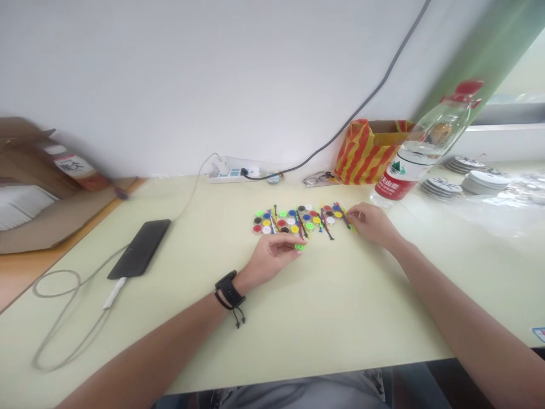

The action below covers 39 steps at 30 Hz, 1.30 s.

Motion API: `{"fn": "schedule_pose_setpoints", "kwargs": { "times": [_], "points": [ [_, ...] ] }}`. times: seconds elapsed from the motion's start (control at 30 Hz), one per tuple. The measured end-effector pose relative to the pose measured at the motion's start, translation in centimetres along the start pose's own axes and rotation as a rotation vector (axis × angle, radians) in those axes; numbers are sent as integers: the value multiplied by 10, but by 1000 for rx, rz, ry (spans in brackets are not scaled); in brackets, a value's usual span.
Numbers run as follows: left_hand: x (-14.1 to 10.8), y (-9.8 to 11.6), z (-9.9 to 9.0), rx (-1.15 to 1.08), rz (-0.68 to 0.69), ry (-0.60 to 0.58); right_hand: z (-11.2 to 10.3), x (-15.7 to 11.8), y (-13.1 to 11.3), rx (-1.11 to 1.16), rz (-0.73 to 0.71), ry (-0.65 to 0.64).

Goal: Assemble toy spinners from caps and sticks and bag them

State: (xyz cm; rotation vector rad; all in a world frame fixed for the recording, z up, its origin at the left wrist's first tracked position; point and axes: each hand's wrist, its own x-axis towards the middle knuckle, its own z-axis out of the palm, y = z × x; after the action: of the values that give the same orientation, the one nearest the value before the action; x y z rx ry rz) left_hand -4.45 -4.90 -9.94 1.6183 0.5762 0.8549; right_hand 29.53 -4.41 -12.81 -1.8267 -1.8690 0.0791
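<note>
My left hand point(275, 258), with a black watch on its wrist, pinches a small round piece with a bright green top point(300, 247) between thumb and fingers. Just beyond it lie rows of similar round pieces point(294, 229) with red, blue, yellow, white, black and green tops and clear sides. Bundles of thin coloured strips point(325, 220) lie between these groups. At the right end of the row, my right hand point(373, 224) has its thumb and fingertips closed at the last bundle of thin strips point(346, 217). Its grip there is partly hidden by the fingers.
A tall water bottle point(404, 165) and a striped bag point(361, 150) stand behind my right hand. Stacked discs point(485, 183) lie farther right. A power strip point(232, 173) is by the wall. On the left are a plugged-in phone point(140, 249), its cable and a cardboard box point(25, 153).
</note>
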Motion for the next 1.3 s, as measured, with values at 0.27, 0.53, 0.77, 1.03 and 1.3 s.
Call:
{"fn": "schedule_pose_setpoints", "kwargs": {
  "times": [0.27, 0.53, 0.77, 1.03, 1.3],
  "points": [
    [0, 0, 2, -1, -13, 26, 5, 1, -3, 20, -45, 13],
    [2, -2, 4, -11, 2, 69, 2, 1, -3, -23, -96, 33],
    [0, 3, 0, -95, -17, 33, -2, -1, -8, -5, -48, 49],
    [-2, 7, 2, -34, -37, 25, -3, -4, -10, 66, -31, 92],
    [0, 3, 0, -9, 21, 49, -5, -6, -18, 104, -69, 111]
  ]
}}
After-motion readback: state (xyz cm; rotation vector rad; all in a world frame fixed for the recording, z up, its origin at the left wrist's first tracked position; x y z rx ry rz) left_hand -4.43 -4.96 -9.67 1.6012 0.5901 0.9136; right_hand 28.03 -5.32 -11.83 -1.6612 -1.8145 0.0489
